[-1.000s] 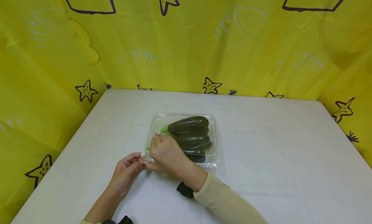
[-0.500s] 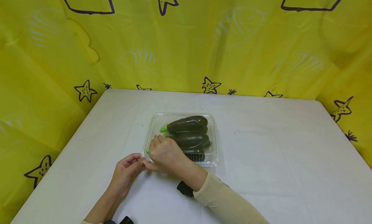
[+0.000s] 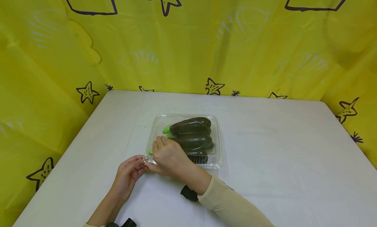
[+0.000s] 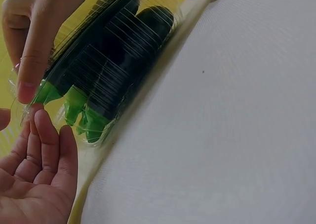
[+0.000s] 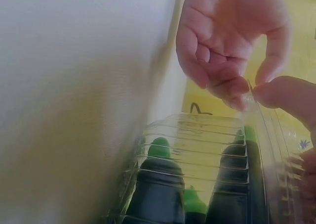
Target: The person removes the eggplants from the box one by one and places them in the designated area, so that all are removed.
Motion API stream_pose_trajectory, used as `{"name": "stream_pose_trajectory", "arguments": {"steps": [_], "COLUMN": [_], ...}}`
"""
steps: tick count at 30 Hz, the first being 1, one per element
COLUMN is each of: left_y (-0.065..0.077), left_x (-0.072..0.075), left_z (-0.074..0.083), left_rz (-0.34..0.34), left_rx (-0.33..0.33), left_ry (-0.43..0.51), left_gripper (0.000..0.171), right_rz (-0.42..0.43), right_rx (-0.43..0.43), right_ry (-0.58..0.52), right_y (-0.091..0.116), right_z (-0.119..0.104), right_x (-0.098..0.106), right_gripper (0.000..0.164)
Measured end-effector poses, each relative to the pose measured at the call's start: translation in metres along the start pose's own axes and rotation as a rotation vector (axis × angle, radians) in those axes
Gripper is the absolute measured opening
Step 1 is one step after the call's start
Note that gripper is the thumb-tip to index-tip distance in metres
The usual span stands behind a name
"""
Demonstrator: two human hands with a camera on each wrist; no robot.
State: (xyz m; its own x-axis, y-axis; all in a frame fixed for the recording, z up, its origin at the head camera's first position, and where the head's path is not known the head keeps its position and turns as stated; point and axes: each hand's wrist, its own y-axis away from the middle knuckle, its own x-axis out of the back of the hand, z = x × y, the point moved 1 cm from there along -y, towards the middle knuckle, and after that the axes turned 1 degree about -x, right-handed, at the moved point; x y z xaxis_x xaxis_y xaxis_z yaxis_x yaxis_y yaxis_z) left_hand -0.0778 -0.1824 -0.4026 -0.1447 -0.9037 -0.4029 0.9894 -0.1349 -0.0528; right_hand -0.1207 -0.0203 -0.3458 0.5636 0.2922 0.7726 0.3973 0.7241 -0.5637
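Observation:
A clear plastic clamshell container (image 3: pixel 218 145) lies on the white table with its lid down. Inside are several dark eggplants (image 3: pixel 192 142) with green stem ends (image 4: pixel 94 125). My left hand (image 3: pixel 128 174) is at the container's near left corner, palm turned up, thumb and fingers on either side of the rim (image 5: pixel 249 93). My right hand (image 3: pixel 172 156) lies across the left part of the lid, fingers curled over it. Its thumb (image 4: pixel 29 85) presses the same corner and meets the left fingertips. The right hand covers part of the lid and the eggplants' left ends.
The white table (image 3: pixel 279 155) spreads around the container on all sides. A yellow cloth (image 3: pixel 191 40) with starfish drawings hangs behind and at both sides. Black wrist devices (image 3: pixel 188 193) sit under both forearms, and the sleeves are beige.
My left fingers have shifted at the corner, with more of the inner fingers now showing below. My right hand and the container stay nearly where they were.

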Motion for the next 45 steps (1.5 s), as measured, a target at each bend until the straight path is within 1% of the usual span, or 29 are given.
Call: {"name": "stream_pose_trajectory", "arguments": {"steps": [6, 13, 15, 18, 21, 25, 29, 32, 36, 40, 45], "left_y": [0.0, 0.0, 0.0, 0.0, 0.0, -0.001, -0.002, -0.001, -0.001, -0.001, -0.001], "left_x": [0.0, 0.001, 0.0, -0.001, -0.002, -0.003, -0.003, -0.002, -0.002, -0.001, -0.001], "left_z": [0.0, 0.0, 0.0, 0.0, 0.001, 0.001, 0.001, 0.0, 0.0, 0.0, 0.0], "left_rz": [0.026, 0.059, 0.07, 0.092, 0.111, 0.124, 0.135, 0.132, 0.112, 0.096, 0.058], "left_rx": [0.009, 0.029, 0.033, 0.039, 0.043, 0.054, 0.065, 0.066, 0.063, 0.06, 0.05], "left_ry": [-0.02, -0.045, -0.051, -0.061, -0.064, -0.063, -0.066, -0.059, -0.045, -0.035, -0.015], "left_gripper": [0.028, 0.026, 0.025, 0.023, 0.022, 0.022, 0.021, 0.022, 0.023, 0.022, 0.021], "right_rz": [-0.006, -0.019, -0.026, -0.022, -0.03, -0.062, -0.097, -0.118, -0.124, -0.093, -0.048], "right_rx": [-0.002, -0.011, -0.007, -0.004, 0.0, -0.008, -0.023, -0.028, -0.045, -0.056, -0.034], "right_ry": [-0.008, -0.092, -0.093, -0.104, -0.089, -0.088, -0.12, -0.14, -0.18, -0.207, -0.232], "right_y": [0.001, 0.008, 0.011, 0.017, 0.024, 0.037, 0.052, 0.064, 0.079, 0.092, 0.1], "right_z": [0.001, 0.006, 0.008, 0.011, 0.016, 0.024, 0.033, 0.041, 0.052, 0.06, 0.065], "right_x": [0.002, 0.006, 0.008, 0.011, 0.015, 0.021, 0.031, 0.037, 0.044, 0.048, 0.048], "right_gripper": [0.058, 0.058, 0.057, 0.058, 0.058, 0.06, 0.061, 0.062, 0.063, 0.062, 0.061]}}
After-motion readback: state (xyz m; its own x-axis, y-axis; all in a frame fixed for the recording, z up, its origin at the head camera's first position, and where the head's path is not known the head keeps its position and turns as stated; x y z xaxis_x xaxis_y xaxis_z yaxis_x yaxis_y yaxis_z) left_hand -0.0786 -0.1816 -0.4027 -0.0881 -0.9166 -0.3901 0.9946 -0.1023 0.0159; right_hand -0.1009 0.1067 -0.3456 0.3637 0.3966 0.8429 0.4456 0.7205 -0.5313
